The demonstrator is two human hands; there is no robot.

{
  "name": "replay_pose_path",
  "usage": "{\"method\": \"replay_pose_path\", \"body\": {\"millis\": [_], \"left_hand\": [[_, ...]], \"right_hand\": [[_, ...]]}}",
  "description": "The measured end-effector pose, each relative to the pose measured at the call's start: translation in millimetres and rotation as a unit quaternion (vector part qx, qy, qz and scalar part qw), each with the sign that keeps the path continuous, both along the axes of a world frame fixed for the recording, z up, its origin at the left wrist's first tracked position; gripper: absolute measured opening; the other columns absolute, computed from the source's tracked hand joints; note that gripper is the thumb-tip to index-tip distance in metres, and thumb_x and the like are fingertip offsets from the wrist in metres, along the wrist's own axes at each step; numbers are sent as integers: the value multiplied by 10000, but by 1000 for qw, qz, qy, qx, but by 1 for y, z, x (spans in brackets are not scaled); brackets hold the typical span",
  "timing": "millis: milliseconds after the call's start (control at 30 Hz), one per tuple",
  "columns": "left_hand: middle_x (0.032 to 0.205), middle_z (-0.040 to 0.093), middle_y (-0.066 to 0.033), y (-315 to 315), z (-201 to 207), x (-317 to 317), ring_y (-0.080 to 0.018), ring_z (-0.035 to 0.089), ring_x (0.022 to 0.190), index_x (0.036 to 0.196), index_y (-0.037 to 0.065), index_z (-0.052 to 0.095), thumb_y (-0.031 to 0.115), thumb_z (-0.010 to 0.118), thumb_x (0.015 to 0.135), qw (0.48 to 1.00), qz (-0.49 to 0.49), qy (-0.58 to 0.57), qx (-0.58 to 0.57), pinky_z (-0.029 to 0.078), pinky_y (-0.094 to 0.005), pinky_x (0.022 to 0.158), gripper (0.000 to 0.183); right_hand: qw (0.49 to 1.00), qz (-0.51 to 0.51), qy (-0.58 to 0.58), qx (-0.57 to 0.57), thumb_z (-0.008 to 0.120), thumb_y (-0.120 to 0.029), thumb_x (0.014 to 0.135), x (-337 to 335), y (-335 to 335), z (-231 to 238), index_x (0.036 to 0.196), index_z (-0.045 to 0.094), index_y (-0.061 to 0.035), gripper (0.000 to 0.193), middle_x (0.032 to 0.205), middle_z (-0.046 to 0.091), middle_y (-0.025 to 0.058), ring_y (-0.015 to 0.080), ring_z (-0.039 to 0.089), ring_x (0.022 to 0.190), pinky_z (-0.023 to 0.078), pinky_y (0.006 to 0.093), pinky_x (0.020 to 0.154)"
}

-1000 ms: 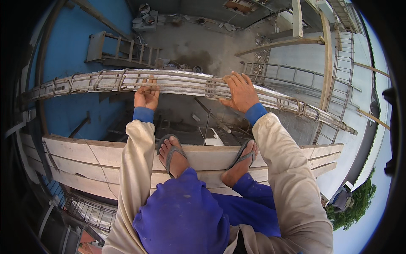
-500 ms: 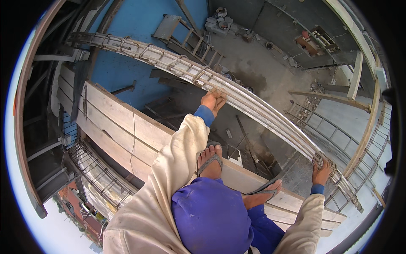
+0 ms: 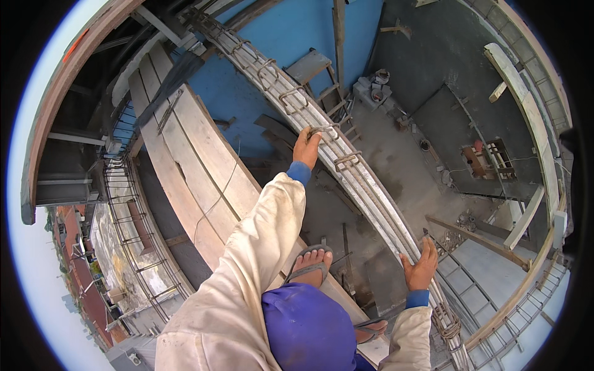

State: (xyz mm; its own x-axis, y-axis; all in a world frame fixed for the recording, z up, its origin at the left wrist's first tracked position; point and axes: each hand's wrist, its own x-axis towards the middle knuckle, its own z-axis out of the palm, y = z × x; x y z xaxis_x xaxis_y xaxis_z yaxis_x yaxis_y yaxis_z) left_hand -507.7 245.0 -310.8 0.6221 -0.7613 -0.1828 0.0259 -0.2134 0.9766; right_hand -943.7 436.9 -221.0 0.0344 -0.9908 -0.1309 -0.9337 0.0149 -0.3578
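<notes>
"Where are the steel bars (image 3: pixel 361 185) lying?"

"They're running along a long pale beam (image 3: pixel 393 217), slanting from upper left to lower right, ahead of the person."

"What's looking done?"

"At least 5 wire loops (image 3: pixel 348 159) are sitting spaced out across the upper half. Whether they're going fully round, or being tied, I can't tell."

"And left?"

"The stretch from the lowest of those to the right hand (image 3: pixel 421 269) is showing no loops, while a bunch (image 3: pixel 447 326) is crowding together below that hand. I'm judging the spacing only partly finished."

"How are the 2 hands standing?"

"The left hand (image 3: pixel 306 148) is narrowing at the fingers, its tips touching the end of 1 loop; whether it's gripping, I can't tell. The right is spreading wide over the bars, thumb and fingers standing apart."

"Further out?"

"A sandalled foot (image 3: pixel 309 267) is resting on the plank walkway (image 3: pixel 204 148) beside the beam, and a blue wall (image 3: pixel 297 31) is rising beyond."
</notes>
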Motion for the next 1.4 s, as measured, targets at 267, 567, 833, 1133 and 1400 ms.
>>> {"method": "replay_pose_path", "body": {"millis": [267, 567, 833, 1133, 1400], "left_hand": [[1113, 759, -178, 17, 17, 0, -331, 726, 1037, 1197, 16, 726, 446, 664, 1031, 984, -31, -148, 90, 553, -435, 939, 466], [1419, 634, -277, -92, 36, 117, -461, 613, 1292, 1478, 49, 577, 494, 598, 1043, 969, 3, -202, 143, 486, -497, 1108, 622], [1239, 738, -254, -77, 24, 98, -466, 674, 1182, 1299, 23, 725, 528, 580, 1039, 954, -46, -237, 180, 524, -500, 1033, 587], [1456, 617, -290, -70, 23, 89, -441, 586, 1363, 1654, 108, 348, 341, 675, 1015, 985, 14, -162, 65, 457, -476, 1162, 754], [1166, 762, -228, -96, 39, 114, -417, 716, 1134, 1555, 230, 498, 275, 612, 1063, 946, -177, -236, 134, 521, -501, 1033, 506]], "right_hand": [[997, 4, -60, 44, 901, -335, 802, 33, -28, -15, 1511, 488, -32, 875, 1483, 543, 231, 436, 494, 1388, 385, 534, 1164], [994, -24, -36, 97, 889, -319, 813, -13, 4, -8, 1501, 506, -36, 836, 1414, 595, 248, 449, 542, 1331, 399, 531, 1139], [993, -60, -14, 102, 861, -377, 840, -15, 6, -23, 1460, 553, -43, 769, 1373, 632, 235, 435, 561, 1312, 401, 531, 1125], [996, -30, -8, 78, 834, -380, 868, -19, 7, -26, 1453, 567, -59, 719, 1366, 647, 217, 432, 580, 1292, 409, 528, 1117], [993, -54, -14, 102, 826, -395, 869, -19, 5, -30, 1446, 573, -66, 710, 1360, 643, 215, 432, 579, 1286, 413, 534, 1105]]}}
